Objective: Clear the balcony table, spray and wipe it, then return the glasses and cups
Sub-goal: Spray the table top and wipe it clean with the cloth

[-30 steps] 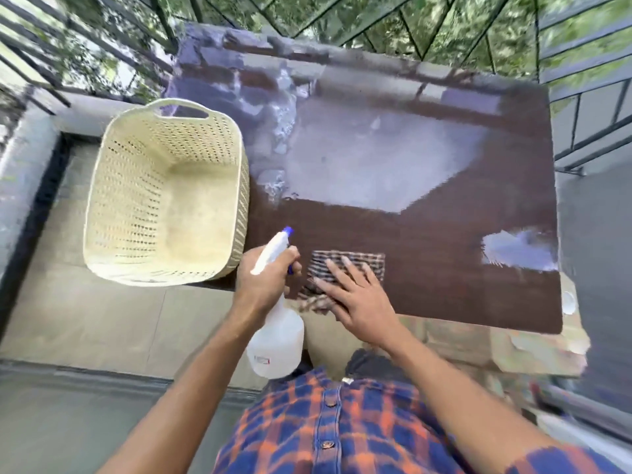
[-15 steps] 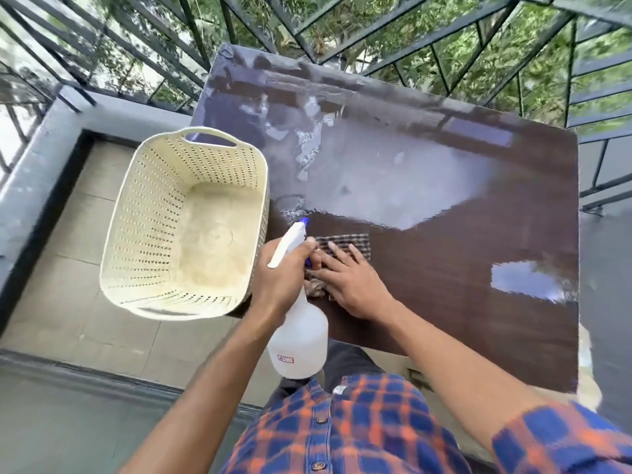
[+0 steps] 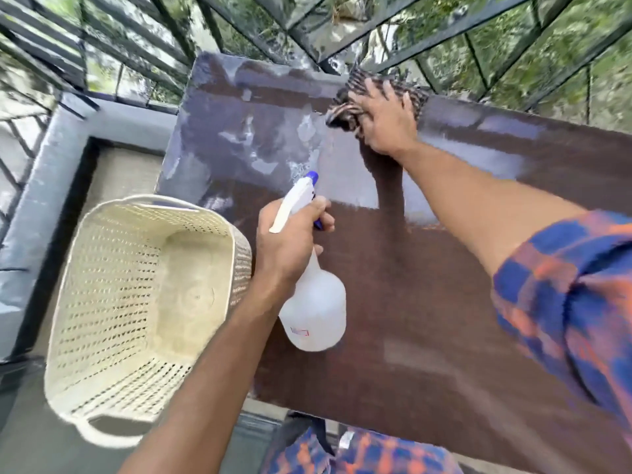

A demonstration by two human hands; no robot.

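Home balcony: dark metal railing [image 3: 239,35] with trees beyond, grey parapet ledge [image 3: 44,165], tiled floor, brown table [image 3: 427,285], cream laundry basket [image 3: 113,302].

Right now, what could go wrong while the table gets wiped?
1. The right hand presses the cloth at the table's far edge, by the railing. The cloth might slip over and fall outside.
2. The left hand holds the bottle above the table. If the grip slips, it could drop.
3. The basket sits close to the left arm and could get knocked.
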